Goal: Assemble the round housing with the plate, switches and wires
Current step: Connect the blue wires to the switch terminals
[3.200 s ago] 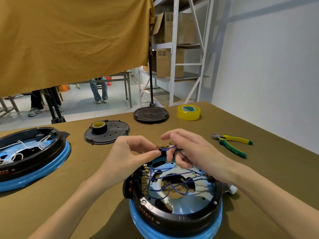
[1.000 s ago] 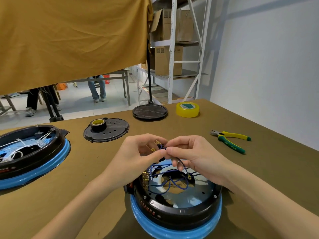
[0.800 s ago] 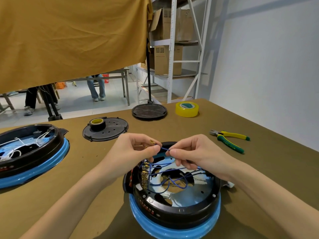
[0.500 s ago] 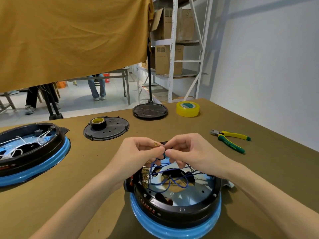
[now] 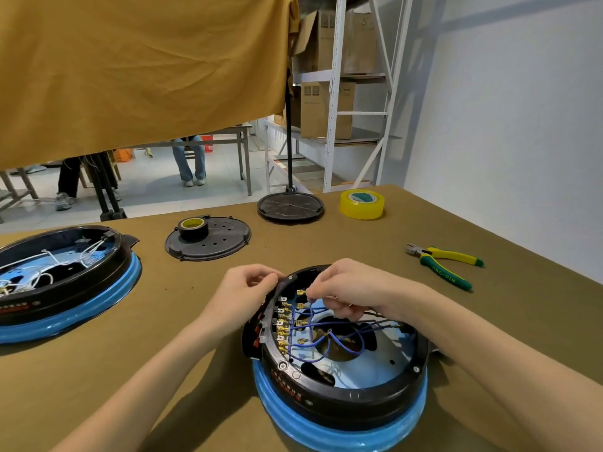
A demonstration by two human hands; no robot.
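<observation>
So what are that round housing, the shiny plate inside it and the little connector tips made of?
Round housing: looks like black moulded plastic, semi-matte, on a glossy blue ring, perhaps plastic or rubber. Plate: apparently bare metal, mirror-like reflections. Connector tips: brass-coloured metal, likely; too small to be sure.

You are in a small assembly workshop with storage attached. The bench (image 5: 408,230) across the lower frame is covered in plain brown board. Hand tools and consumables lie on it: side cutters (image 5: 444,264) with yellow-green handles at right, a yellow tape roll (image 5: 362,204) at upper centre-right, a black tape roll (image 5: 193,227) on a perforated black cover (image 5: 225,240). Two round housings with exposed wiring, one (image 5: 342,380) at lower centre and one (image 5: 62,282) at left, indicate repeated unit assembly. At upper centre-right, white metal racking (image 5: 334,93) holds cardboard cartons (image 5: 318,109). An ochre cloth (image 5: 140,70) hangs across the upper left as a screen. Below it you see a bare tiled floor, metal tables (image 5: 243,148) and the legs of other persons (image 5: 191,161).
</observation>
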